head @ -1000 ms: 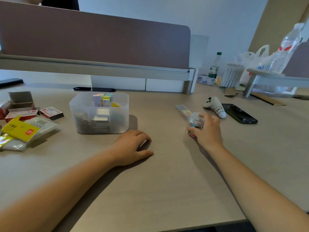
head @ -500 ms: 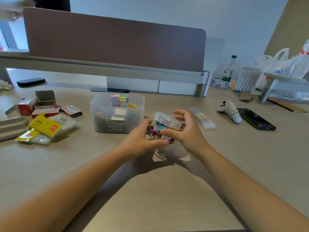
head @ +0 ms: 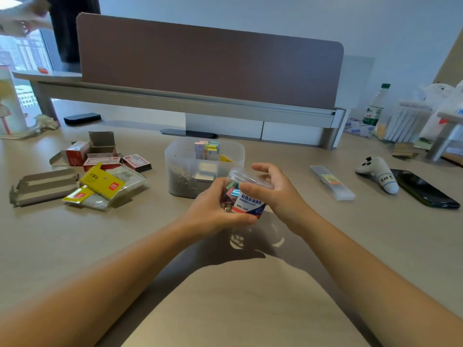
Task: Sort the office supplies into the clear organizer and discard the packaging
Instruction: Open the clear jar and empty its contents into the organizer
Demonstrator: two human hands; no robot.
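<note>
- Clear glossy plastic tub (head: 244,194), paper label.
- Frosted plastic organizer (head: 184,161) at twelve o'clock.
- Matt wood-look desk (head: 250,296).
- Grey rough cardboard tray (head: 43,186) at ten o'clock.
- Glossy black phone (head: 426,190) at two o'clock.

- The left hand (head: 213,209) covers the left side and bottom of the binder clip jar (head: 246,194), so the clips inside show only in part.
- The right hand (head: 275,194) hides the far right of the jar's lid (head: 248,177).
- The jar and both hands hide the front right corner of the clear organizer (head: 204,169).
- At the top left edge a person (head: 62,26) is cut off and blurred.
- The print on the red boxes (head: 105,159) is too small to read.
</note>
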